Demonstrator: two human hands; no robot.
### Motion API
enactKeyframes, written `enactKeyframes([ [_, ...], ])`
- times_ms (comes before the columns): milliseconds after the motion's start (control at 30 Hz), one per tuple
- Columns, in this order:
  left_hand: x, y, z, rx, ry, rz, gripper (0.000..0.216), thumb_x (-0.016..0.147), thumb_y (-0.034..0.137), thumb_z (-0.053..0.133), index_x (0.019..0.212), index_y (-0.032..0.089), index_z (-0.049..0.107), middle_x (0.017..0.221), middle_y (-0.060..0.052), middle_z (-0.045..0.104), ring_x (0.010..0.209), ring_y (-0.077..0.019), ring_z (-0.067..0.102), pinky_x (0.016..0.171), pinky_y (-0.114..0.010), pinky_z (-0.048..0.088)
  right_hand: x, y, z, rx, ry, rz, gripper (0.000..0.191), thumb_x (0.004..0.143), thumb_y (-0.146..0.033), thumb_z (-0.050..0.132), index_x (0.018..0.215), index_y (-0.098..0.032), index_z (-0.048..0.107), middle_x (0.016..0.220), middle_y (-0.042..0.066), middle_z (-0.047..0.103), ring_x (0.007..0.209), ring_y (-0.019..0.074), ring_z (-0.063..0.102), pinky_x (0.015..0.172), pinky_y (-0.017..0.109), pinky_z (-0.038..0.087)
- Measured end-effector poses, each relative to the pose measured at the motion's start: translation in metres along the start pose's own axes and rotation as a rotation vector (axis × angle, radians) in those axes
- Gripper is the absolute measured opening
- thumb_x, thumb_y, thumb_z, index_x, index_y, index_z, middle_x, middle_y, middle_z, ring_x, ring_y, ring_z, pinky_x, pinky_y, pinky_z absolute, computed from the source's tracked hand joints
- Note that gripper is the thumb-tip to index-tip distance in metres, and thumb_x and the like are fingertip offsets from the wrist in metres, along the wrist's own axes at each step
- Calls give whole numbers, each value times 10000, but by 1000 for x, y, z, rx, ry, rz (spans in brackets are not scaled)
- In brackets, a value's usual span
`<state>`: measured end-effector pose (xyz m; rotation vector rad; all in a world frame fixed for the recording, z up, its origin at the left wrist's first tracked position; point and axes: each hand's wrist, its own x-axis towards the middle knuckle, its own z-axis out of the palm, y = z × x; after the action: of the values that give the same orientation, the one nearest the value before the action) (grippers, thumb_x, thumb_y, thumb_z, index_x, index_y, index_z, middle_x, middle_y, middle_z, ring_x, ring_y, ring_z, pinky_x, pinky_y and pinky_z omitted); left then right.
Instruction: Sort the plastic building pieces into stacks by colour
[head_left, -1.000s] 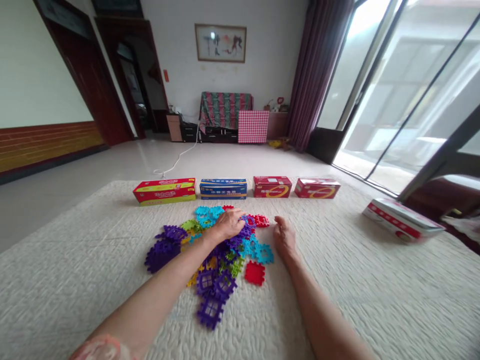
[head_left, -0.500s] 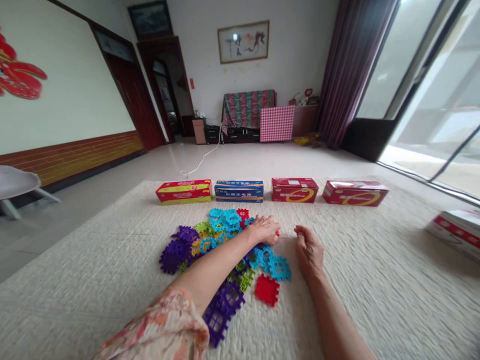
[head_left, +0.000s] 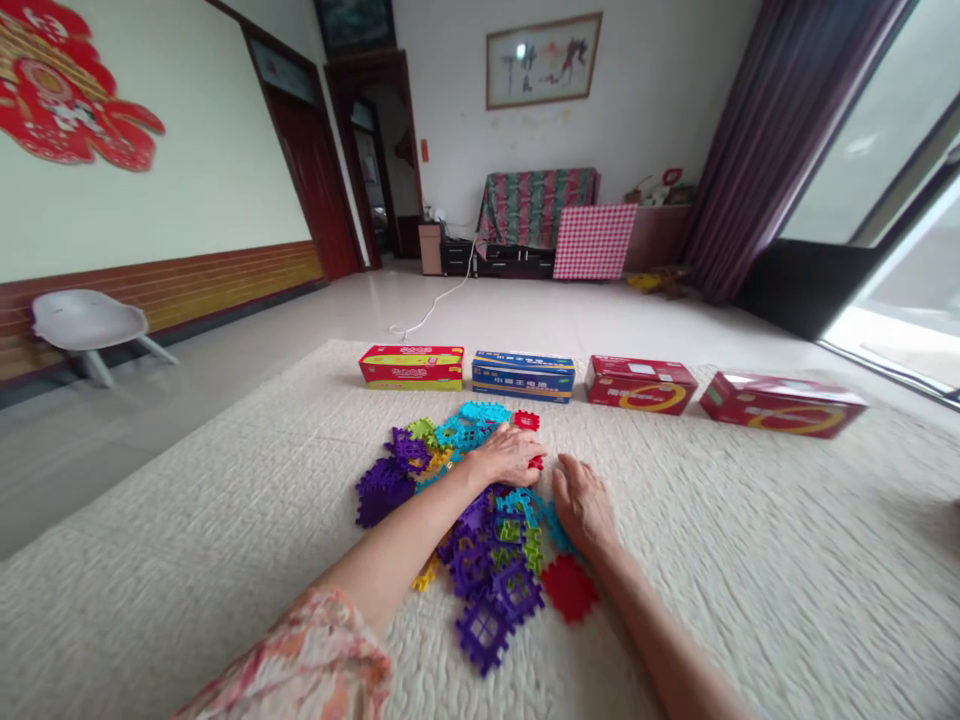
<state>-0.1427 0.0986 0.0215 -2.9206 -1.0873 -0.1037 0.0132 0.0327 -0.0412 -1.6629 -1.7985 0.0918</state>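
Note:
A heap of interlocking plastic tiles in purple (head_left: 472, 565), light blue, green, yellow and red lies on the cream quilted cover. My left hand (head_left: 510, 455) reaches across the heap with its fingers curled down over a small red tile (head_left: 535, 463), which shows partly at the fingertips. My right hand (head_left: 586, 502) rests at the heap's right side, its fingers stretched out and nothing seen in them. It partly covers a light blue tile (head_left: 555, 528). A solid red tile (head_left: 570, 588) lies beside my right wrist, and another red tile (head_left: 526, 420) is at the far edge.
Beyond the heap, a red-and-yellow box (head_left: 412, 370), a blue box (head_left: 523, 378) and two dark red boxes (head_left: 640, 385) stand in a row. A white chair (head_left: 90, 320) is on the floor at left. A white cable (head_left: 435, 300) runs across the tiled floor.
The view has turned left. My left hand has drawn back leftward over the heap with the red tile. My right hand has moved left against the heap, its fingers now straighter.

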Motion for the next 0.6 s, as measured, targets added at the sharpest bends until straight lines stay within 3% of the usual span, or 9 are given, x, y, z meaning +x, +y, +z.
enactKeyframes([
  [233, -28, -33, -3, -24, 21, 53, 249, 823, 337, 482, 952, 199, 645, 1022, -70, 668, 962, -241, 611, 895, -415, 441, 15, -48, 27, 108, -55, 10, 328, 910, -291, 312, 1066, -167, 572, 978, 106, 676, 958, 243, 595, 832, 360, 424],
  [600, -86, -116, -5, 12, 16, 18, 194, 831, 318, 506, 881, 193, 645, 952, -65, 677, 939, -220, 618, 864, -357, 458, 45, -118, 84, 253, -146, -75, 308, 894, -275, 354, 1075, -181, 585, 1045, 103, 676, 1012, 230, 596, 879, 348, 428],
])
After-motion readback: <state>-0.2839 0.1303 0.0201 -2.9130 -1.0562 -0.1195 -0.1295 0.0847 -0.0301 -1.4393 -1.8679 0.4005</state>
